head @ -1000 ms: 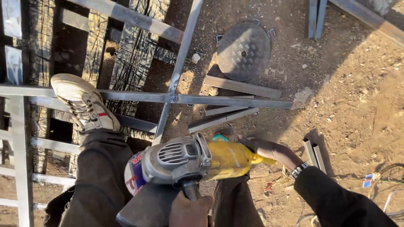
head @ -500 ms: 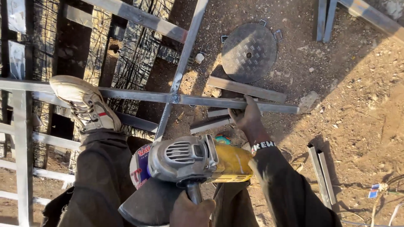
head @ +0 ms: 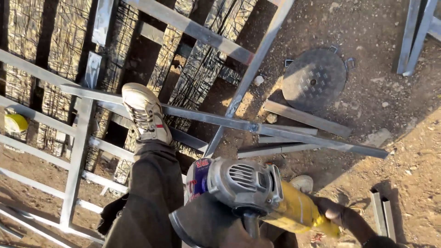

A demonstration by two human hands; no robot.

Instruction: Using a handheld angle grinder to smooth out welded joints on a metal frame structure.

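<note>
Your right hand is wrapped around the yellow rear body of the angle grinder, fingers curled tight on it near the lower right of the view. The grinder sits low in the middle of the frame, held above your legs, its grey metal gear head turned up toward the camera and its dark guard swinging out below and to the left. A black side handle sticks down from the gear head toward the bottom edge; your left hand is right at that edge, mostly cut off, so I cannot tell whether it is clenched on the handle or just resting against it. Your left leg, in dark trousers, stretches forward, and its pale shoe is planted on a long grey steel bar that runs across the frame from left to right. That bar belongs to a welded steel frame lying flat on the dirt ground, with more bars crossing it at angles. Beyond the bar, toward the upper right, a round dark metal disc with small lugs on its rim lies on the dirt. Two short steel offcuts lie side by side just right of your right forearm.
</note>
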